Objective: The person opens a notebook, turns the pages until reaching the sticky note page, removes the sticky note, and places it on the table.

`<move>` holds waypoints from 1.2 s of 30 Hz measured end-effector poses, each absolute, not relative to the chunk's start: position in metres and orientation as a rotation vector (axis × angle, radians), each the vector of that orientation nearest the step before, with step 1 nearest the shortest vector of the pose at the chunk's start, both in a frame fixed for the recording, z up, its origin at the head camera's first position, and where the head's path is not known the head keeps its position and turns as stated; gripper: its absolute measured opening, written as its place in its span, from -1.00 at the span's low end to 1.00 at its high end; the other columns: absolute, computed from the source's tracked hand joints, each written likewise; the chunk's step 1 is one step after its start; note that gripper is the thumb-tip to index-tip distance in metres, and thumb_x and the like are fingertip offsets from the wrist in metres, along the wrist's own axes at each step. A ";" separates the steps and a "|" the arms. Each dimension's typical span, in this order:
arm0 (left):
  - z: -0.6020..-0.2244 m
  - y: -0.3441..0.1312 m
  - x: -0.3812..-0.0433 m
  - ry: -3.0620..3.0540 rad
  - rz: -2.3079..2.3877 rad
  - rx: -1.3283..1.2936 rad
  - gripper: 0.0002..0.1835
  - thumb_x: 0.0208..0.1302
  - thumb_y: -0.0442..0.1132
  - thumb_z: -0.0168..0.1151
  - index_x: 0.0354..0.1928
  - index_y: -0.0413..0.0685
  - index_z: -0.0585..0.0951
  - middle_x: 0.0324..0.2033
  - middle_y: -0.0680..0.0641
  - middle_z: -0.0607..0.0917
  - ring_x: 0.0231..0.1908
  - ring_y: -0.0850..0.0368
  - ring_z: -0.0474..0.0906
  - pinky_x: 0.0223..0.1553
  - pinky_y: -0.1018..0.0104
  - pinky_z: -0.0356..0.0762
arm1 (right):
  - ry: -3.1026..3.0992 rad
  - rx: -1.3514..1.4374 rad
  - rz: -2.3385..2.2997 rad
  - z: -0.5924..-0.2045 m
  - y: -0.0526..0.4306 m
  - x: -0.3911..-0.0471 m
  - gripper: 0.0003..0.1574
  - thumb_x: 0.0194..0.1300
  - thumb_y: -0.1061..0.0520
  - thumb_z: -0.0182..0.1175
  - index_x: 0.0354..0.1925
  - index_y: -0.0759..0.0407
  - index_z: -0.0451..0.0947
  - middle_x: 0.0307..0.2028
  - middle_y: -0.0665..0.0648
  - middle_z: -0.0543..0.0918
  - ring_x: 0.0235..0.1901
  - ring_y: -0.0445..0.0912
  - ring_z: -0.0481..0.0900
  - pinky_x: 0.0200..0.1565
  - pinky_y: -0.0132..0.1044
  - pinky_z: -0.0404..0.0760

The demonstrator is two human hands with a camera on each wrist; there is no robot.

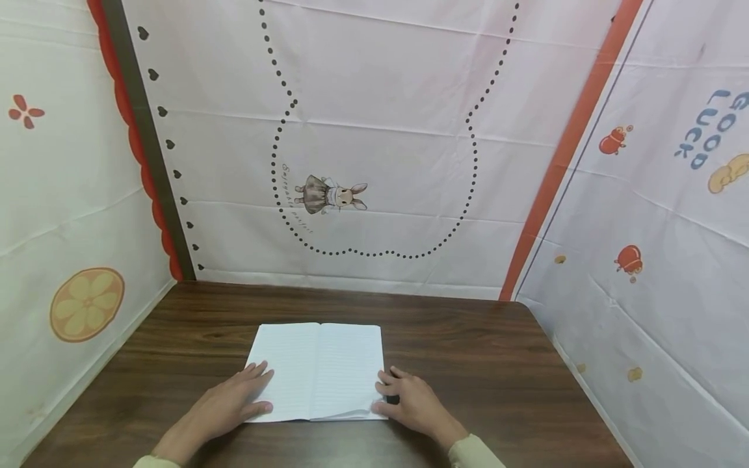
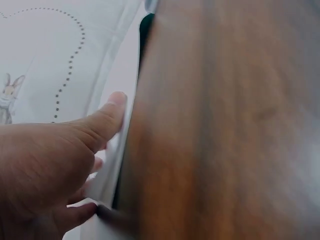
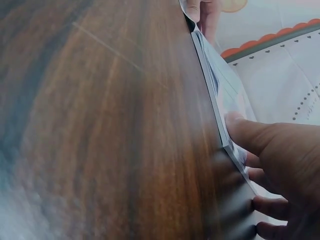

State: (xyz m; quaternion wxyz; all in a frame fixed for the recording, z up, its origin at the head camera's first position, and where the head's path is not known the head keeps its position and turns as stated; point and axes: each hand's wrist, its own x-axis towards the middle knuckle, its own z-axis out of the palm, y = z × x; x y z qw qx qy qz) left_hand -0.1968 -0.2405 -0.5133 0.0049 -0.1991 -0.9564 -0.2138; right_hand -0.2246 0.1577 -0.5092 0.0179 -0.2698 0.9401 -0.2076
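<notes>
An open notebook [image 1: 318,370] with white ruled pages lies flat on the table, its spine running up the middle. My left hand [image 1: 231,400] rests on the left page's outer edge, thumb near the bottom corner and fingers spread higher up. At the right page's outer edge, my right hand [image 1: 412,400] touches the bottom corner with its thumb [image 3: 237,127], the other fingers lying along the side. Near that corner the lower edge of the top pages bulges up slightly. In the left wrist view, the left thumb [image 2: 112,107] lies on the page margin.
The dark wood-grain table [image 1: 468,351] surrounds the notebook. A printed white cloth [image 1: 374,162] with a rabbit figure hangs behind the table's far edge. More patterned cloth stands at the left [image 1: 52,195] and right [image 1: 673,260] sides.
</notes>
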 end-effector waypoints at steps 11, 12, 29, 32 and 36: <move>-0.487 -0.201 -0.203 -2.969 -0.563 -0.518 -0.42 0.37 0.04 0.32 0.25 -0.24 0.59 0.26 -0.36 0.58 0.29 -0.31 0.49 0.29 -0.34 0.38 | 2.896 -0.780 -0.687 -0.509 0.159 -0.223 -0.27 0.32 -0.36 0.27 0.23 0.07 0.63 0.37 0.03 0.51 0.45 0.20 0.34 0.32 0.39 0.35; -0.483 -0.196 -0.204 -2.951 -0.544 -0.517 -0.42 0.37 0.03 0.32 0.24 -0.25 0.59 0.24 -0.36 0.59 0.28 -0.30 0.50 0.28 -0.32 0.39 | 2.894 -0.780 -0.685 -0.508 0.158 -0.223 -0.27 0.32 -0.35 0.27 0.23 0.08 0.64 0.36 0.03 0.52 0.45 0.20 0.34 0.32 0.38 0.35; -0.495 -0.096 -0.208 -2.736 -0.366 -0.932 -0.42 0.39 0.23 0.23 0.17 -0.08 0.67 0.15 -0.15 0.70 0.14 -0.11 0.64 0.13 -0.08 0.61 | 2.900 -0.831 -0.650 -0.504 0.155 -0.224 -0.30 0.33 -0.33 0.28 0.21 0.07 0.65 0.35 0.06 0.53 0.42 0.22 0.37 0.28 0.38 0.40; -0.502 -0.086 -0.210 -2.744 -0.339 -0.967 -0.35 0.35 0.33 0.19 0.16 -0.05 0.68 0.14 -0.13 0.71 0.14 -0.10 0.64 0.13 -0.07 0.61 | 2.902 -0.829 -0.652 -0.505 0.156 -0.223 -0.31 0.33 -0.33 0.28 0.21 0.08 0.65 0.35 0.06 0.53 0.43 0.21 0.37 0.29 0.36 0.40; -0.508 -0.078 -0.213 -2.726 -0.293 -1.008 -0.32 0.29 0.37 0.21 0.17 -0.02 0.67 0.11 -0.08 0.72 0.13 -0.07 0.64 0.09 -0.03 0.62 | 2.904 -0.829 -0.653 -0.504 0.157 -0.223 -0.30 0.34 -0.33 0.27 0.22 0.09 0.64 0.35 0.06 0.52 0.43 0.21 0.36 0.29 0.36 0.40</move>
